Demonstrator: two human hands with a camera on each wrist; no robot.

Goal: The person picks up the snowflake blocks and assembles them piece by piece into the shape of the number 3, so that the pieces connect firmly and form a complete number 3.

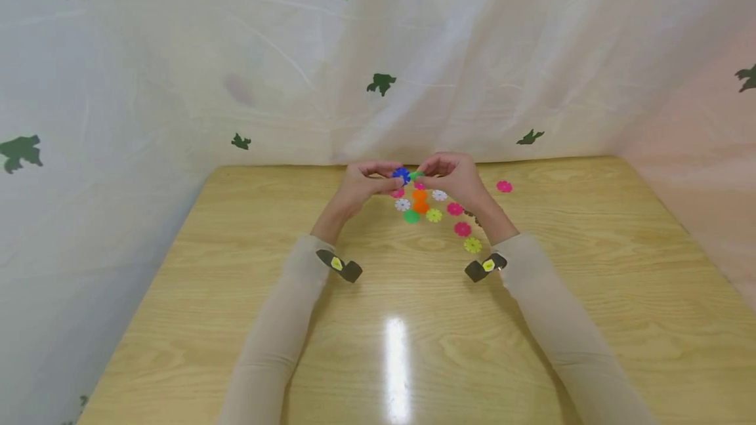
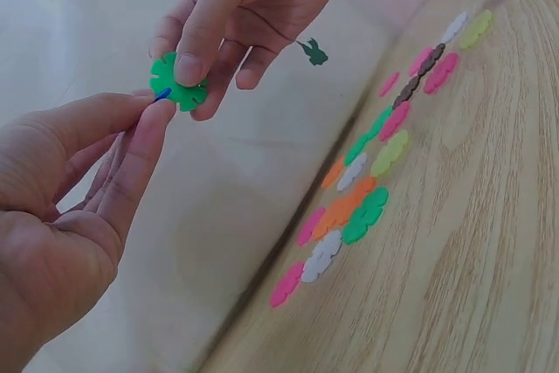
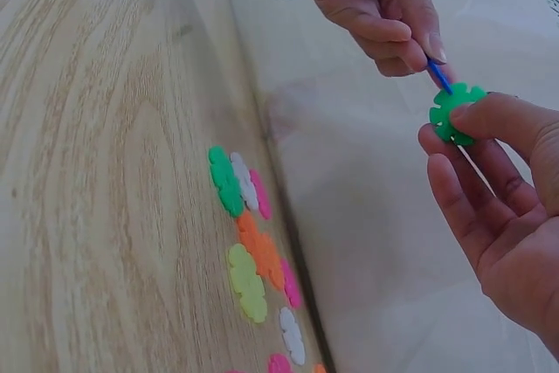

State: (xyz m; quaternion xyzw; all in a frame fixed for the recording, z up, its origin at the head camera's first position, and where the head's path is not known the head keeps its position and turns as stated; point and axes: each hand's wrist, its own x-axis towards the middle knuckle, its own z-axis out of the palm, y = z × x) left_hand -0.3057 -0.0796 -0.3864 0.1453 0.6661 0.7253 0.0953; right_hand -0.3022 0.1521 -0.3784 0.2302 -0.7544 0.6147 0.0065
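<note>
My left hand (image 1: 358, 187) pinches a blue snowflake disc (image 1: 401, 176) between thumb and fingers, above the far part of the table. Facing it, my right hand (image 1: 456, 179) pinches a green snowflake disc (image 3: 458, 113) by thumb and fingertips. The two discs meet at their edges, the blue one edge-on to the green one in both wrist views; how deep the slots interlock I cannot tell. Just below the hands lie loose discs, among them orange ones (image 1: 420, 196), a white one (image 1: 440, 195) and a green one (image 1: 411, 216).
The discs lie scattered on a wooden table (image 1: 236, 320) near its back edge. Pink (image 1: 462, 229) and yellow (image 1: 472, 245) discs lie by the right wrist, brown ones (image 2: 406, 92) partly behind it. A single pink disc (image 1: 504, 186) sits farther right. A pale curtain (image 1: 283, 84) hangs behind.
</note>
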